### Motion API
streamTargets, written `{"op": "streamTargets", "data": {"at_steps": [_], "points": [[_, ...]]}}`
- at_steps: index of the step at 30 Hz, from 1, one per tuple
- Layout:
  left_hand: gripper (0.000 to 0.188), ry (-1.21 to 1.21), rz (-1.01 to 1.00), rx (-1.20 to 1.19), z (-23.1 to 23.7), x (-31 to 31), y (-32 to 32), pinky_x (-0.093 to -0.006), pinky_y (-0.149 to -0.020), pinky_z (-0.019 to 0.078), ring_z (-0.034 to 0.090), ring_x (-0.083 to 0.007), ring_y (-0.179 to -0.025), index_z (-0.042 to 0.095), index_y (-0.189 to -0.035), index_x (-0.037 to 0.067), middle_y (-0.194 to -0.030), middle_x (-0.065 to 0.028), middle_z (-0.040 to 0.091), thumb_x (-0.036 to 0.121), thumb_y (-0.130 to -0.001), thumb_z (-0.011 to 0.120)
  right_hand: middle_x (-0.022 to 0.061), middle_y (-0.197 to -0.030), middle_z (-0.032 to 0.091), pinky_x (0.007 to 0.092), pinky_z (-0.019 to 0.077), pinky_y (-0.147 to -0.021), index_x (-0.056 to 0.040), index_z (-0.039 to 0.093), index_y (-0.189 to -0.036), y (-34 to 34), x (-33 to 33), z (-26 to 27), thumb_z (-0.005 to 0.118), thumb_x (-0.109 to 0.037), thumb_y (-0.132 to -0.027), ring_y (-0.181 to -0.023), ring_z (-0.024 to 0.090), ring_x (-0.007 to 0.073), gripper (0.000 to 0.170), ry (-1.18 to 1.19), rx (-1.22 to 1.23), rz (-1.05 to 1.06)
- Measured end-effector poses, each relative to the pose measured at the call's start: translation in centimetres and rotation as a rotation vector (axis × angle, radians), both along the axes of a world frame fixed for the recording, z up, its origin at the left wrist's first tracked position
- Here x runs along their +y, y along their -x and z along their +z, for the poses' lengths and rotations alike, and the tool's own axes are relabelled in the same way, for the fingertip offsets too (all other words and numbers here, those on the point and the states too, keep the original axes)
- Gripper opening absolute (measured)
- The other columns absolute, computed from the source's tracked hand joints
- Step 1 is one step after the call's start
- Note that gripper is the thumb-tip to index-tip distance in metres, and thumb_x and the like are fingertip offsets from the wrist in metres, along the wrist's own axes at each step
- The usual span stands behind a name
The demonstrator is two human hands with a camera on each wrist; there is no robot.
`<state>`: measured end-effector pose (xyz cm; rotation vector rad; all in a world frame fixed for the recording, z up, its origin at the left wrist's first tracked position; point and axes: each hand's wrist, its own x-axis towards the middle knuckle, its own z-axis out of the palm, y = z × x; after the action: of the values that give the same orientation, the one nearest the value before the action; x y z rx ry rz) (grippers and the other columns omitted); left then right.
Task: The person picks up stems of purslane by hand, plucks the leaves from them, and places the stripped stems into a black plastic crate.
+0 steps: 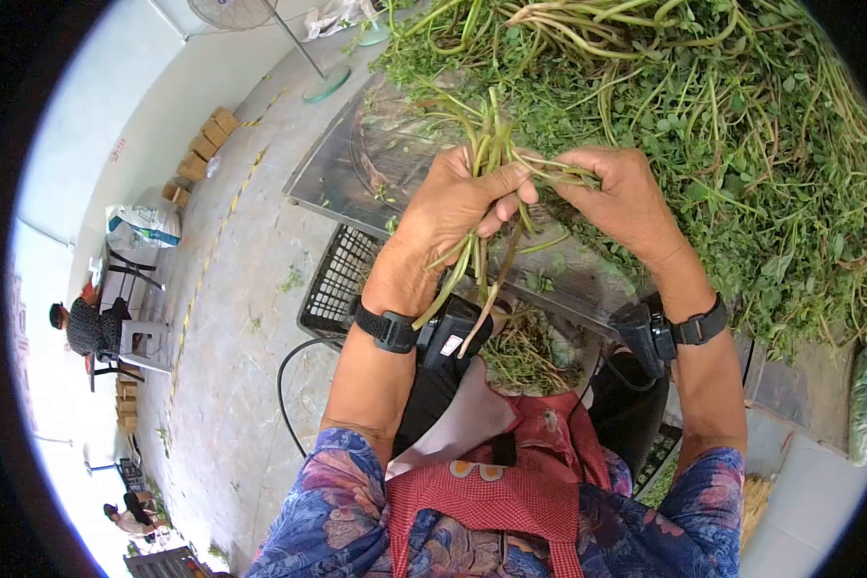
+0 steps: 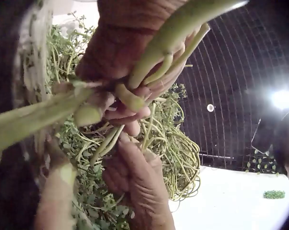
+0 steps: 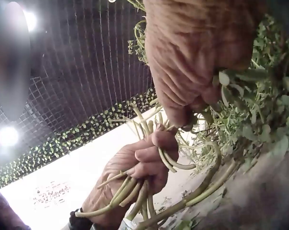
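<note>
My left hand (image 1: 453, 204) grips a small bunch of green leafy-plant stems (image 1: 492, 144). Their upper ends stand above the fist and their longer ends hang below the fingers. Close beside it, my right hand (image 1: 626, 193) pinches a few thin stems (image 1: 561, 173) that stretch across from the bunch. In the left wrist view, thick stem ends (image 2: 175, 36) pass right in front of the lens. The right wrist view shows the left fist curled round several stems (image 3: 143, 196), with the right fingertips just above it.
A large heap of leafy stems (image 1: 703, 144) covers the table's right and far side. The bare tabletop (image 1: 337, 164) shows at left. A black plastic crate (image 1: 342, 275) stands below its edge. More stems (image 1: 530, 352) lie beneath the hands. A fan base (image 1: 328, 85) and seated person (image 1: 91, 328) are farther off.
</note>
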<state>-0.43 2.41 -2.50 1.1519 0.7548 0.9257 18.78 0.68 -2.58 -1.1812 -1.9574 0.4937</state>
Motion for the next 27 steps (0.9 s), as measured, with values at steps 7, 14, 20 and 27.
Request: {"op": "streamTargets", "data": {"at_steps": [7, 14, 20, 27], "points": [[0.030, 0.039, -0.123, -0.131, 0.5, -0.3, 0.5, -0.0177, -0.036, 0.0317, 0.044, -0.0053, -0.047, 0.054, -0.112, -0.005, -0.069, -0.0063, 0.060, 0.007, -0.086, 0.060, 0.0037, -0.069, 0.062, 0.0277, 0.0424, -0.053, -0.0013, 0.062, -0.082, -2.2, 1.6, 0.0, 0.060, -0.018, -0.079, -0.058, 0.057, 0.0149, 0.017, -0.013, 0.429, -0.338], [0.046, 0.006, -0.120, -0.011, 0.4, -0.9, -0.3, -0.0169, -0.039, 0.0311, 0.042, -0.0040, -0.049, 0.043, -0.127, -0.006, -0.074, -0.0040, 0.057, 0.010, -0.086, 0.060, -0.0044, -0.066, 0.051, 0.0191, 0.0278, -0.042, -0.0050, 0.059, -0.095, -0.4, -0.2, 0.9, 0.053, -0.024, -0.088, -0.051, 0.043, 0.0042, 0.021, 0.574, 0.717, 0.042], [0.051, -0.019, -0.171, -0.029, 0.5, -0.8, 0.2, -0.0162, -0.040, 0.0303, 0.043, -0.0040, -0.051, 0.042, -0.128, -0.002, -0.075, -0.0044, 0.057, 0.012, -0.084, 0.063, -0.0083, -0.055, 0.038, 0.0207, 0.0176, -0.039, -0.0058, 0.062, -0.102, 0.0, -0.2, 0.2, 0.060, -0.031, -0.087, -0.042, 0.027, 0.0029, 0.029, 0.655, 0.653, 0.084], [0.048, -0.021, -0.229, -0.066, 0.6, -1.1, 0.1, -0.0160, -0.038, 0.0301, 0.042, -0.0039, -0.051, 0.042, -0.129, 0.000, -0.073, -0.0039, 0.054, 0.011, -0.086, 0.061, -0.0083, -0.055, 0.037, 0.0204, 0.0184, -0.040, -0.0062, 0.063, -0.101, 0.6, -0.3, -0.4, 0.063, -0.027, -0.086, -0.043, 0.027, 0.0030, 0.026, 0.676, 0.695, 0.153]]}}
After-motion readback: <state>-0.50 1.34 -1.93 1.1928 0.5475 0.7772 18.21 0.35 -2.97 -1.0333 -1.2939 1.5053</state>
